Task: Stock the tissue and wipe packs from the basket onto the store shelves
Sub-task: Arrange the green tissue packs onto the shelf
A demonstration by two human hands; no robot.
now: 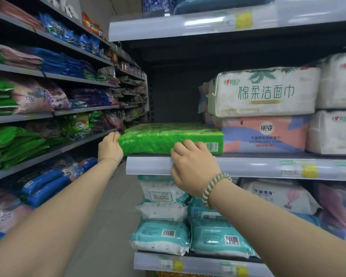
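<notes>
A green tissue pack (164, 138) lies flat at the left end of the middle shelf (258, 165), beside a pink cotton towel pack (266, 136). My left hand (110, 146) grips the pack's left end, thumb on top and fingers hidden behind it. Over the shelf's front edge, my right hand (194, 164) presses its fingertips against the pack's front face near the barcode. The basket is not in view.
White facial towel packs (262, 90) are stacked above the pink one and further right. Teal wipe packs (160, 236) fill the shelf below. Across the narrow aisle floor (108, 216), the left shelving holds green, blue and pink bags (28, 96). Dark room stays behind the green pack.
</notes>
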